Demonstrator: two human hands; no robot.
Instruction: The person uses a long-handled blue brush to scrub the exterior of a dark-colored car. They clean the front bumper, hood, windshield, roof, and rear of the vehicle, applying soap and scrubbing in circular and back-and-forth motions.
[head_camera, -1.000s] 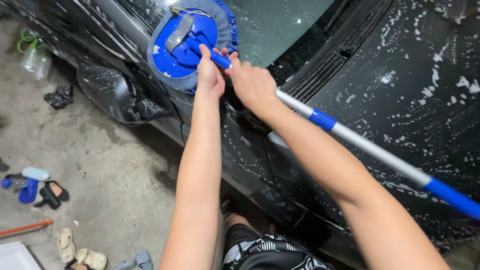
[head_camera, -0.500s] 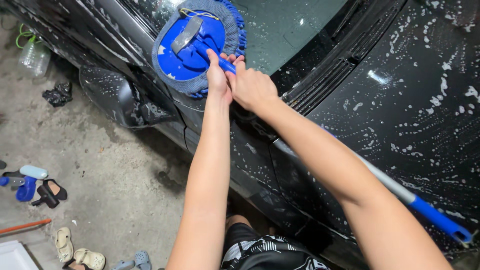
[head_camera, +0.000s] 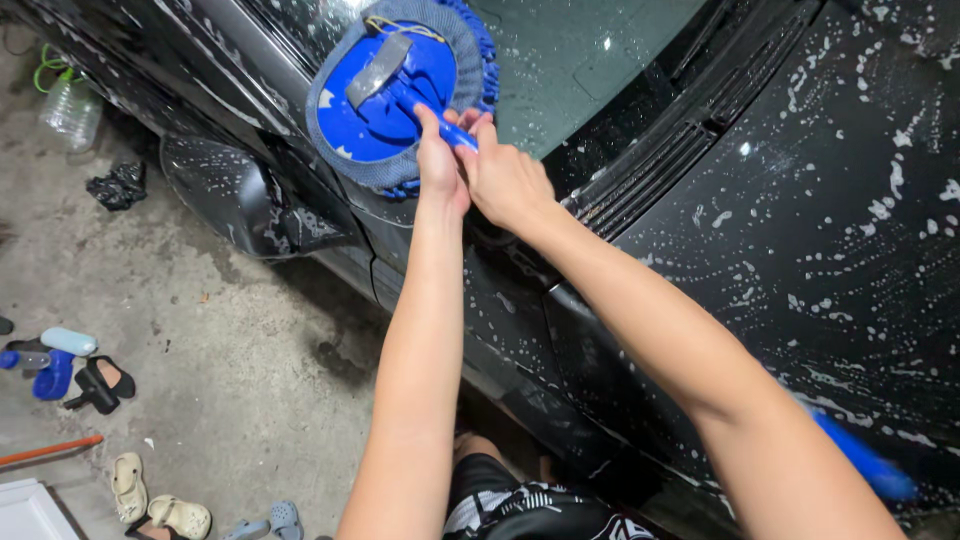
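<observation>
Both of my hands grip the blue neck of a long-handled wash mop just below its round head. My left hand is closest to the blue mop head, which lies against the windshield of a wet, soapy black car. My right hand holds the pole right behind it. Most of the pole is hidden under my right arm; its blue end shows blurred at the lower right.
The car's side mirror sticks out at the left. On the concrete floor lie a plastic bottle, a black rag, several sandals and small bottles. My knee in patterned shorts is below.
The pole has swung down and in under my right arm, so its silver shaft is no longer visible. Both hands keep their grip near the mop head.
</observation>
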